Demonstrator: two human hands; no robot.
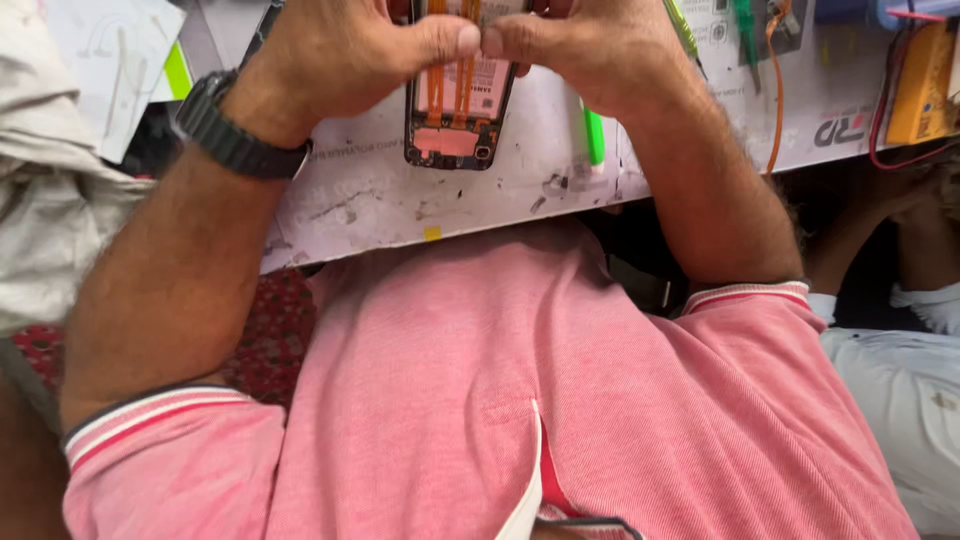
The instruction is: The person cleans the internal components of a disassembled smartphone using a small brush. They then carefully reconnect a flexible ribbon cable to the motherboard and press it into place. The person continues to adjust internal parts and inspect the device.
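Opened phone (460,100) lay on the worktop (400,190), close to its near edge, roughly midway along. Left hand (340,50) gripped the phone's left side, right hand (590,50) its right side; the two thumbs met over it. Watch (232,128) sat on the left wrist, over the near edge. Marker pen (592,130) lay just right of the phone, under the right hand. Meter (920,85) stood at the worktop's right end, cable (775,100) between it and the pen. Papers (110,60) lay beyond the left end.
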